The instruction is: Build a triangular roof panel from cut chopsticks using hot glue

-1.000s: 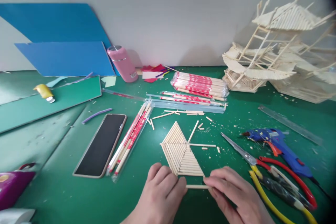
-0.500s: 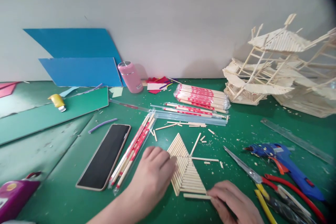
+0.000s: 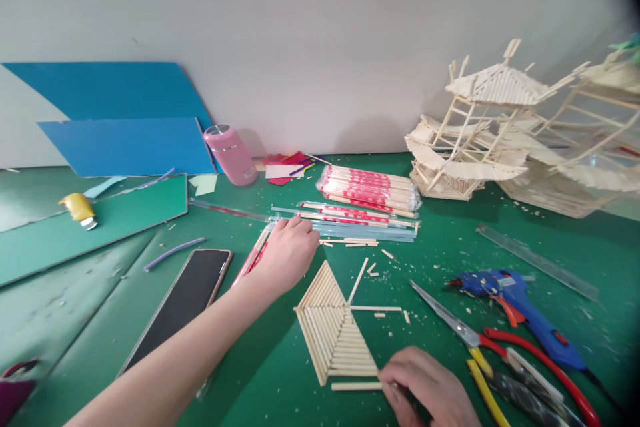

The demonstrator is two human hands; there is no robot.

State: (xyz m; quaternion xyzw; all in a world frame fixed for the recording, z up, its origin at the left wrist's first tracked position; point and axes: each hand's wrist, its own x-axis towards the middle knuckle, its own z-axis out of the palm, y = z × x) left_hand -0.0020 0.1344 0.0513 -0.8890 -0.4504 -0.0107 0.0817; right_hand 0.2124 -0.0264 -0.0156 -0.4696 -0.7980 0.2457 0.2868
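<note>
Your left hand (image 3: 287, 250) leaves the stick panel (image 3: 333, 330) and now reaches far-left onto the wrapped chopsticks (image 3: 256, 251).

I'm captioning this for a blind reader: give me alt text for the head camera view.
The left hand reaches over wrapped chopsticks while the right hand pinches a short stick beside a triangular stick panel on a green mat. Scissors and a blue glue gun lie right.
</note>
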